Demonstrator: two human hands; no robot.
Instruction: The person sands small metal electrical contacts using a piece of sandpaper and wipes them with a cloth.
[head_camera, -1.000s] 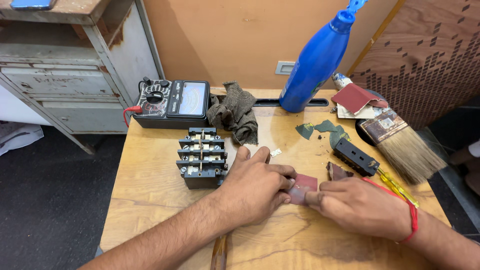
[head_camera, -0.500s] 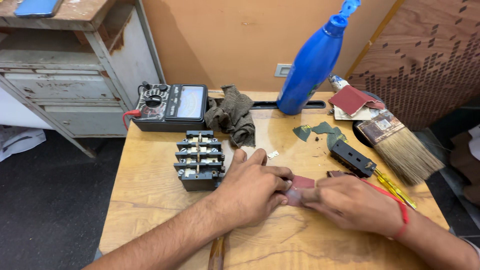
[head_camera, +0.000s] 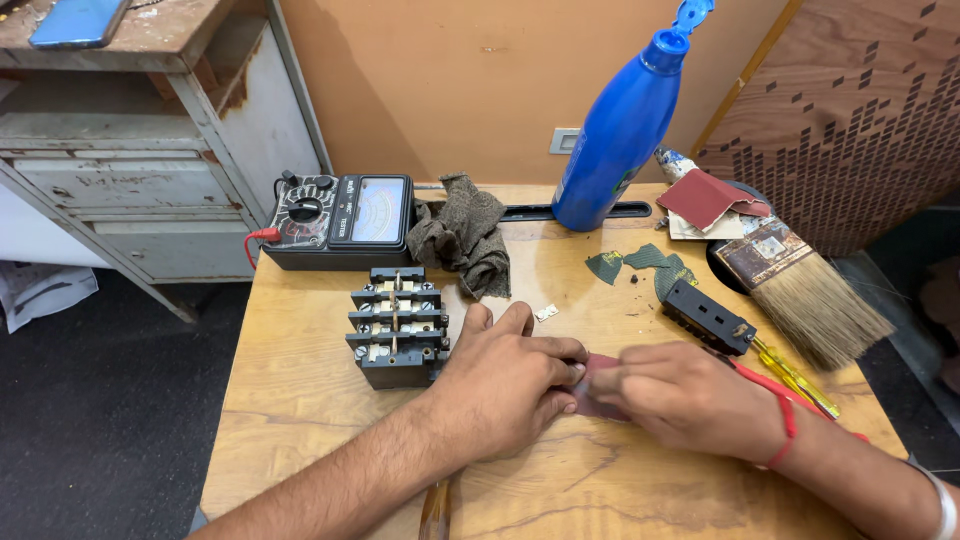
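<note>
At the near edge of the wooden worktop (head_camera: 300, 420), both forearms come in from six o'clock and the two hands meet in the middle. The left hand (head_camera: 505, 385) lies palm down, its fingers curled in a clenched grip that pins one end of a small reddish-brown piece of sandpaper (head_camera: 598, 392) flat on the wood. The right hand (head_camera: 690, 395), with a red thread at the wrist, closes its fingertips on the other end of the same piece, so the sheet sits between the hands and is mostly hidden.

Just beside the left hand, at ten o'clock from it, stands a black terminal block (head_camera: 397, 325) with rows of screws. At two o'clock from the right hand lies a small black component (head_camera: 707, 317), and near it a yellow-handled screwdriver (head_camera: 795, 375). A tiny white bit (head_camera: 546, 313) lies just beyond the left fingers.

Farther back, a crumpled grey-brown rag (head_camera: 462, 240) touches an analogue multimeter (head_camera: 340, 220). At one o'clock lean a tall blue bottle (head_camera: 615, 135), green sandpaper scraps (head_camera: 640, 265), a red sandpaper sheet (head_camera: 705, 198) and a wide paintbrush (head_camera: 810, 290). At eleven o'clock stands a worn metal cabinet (head_camera: 150, 190).
</note>
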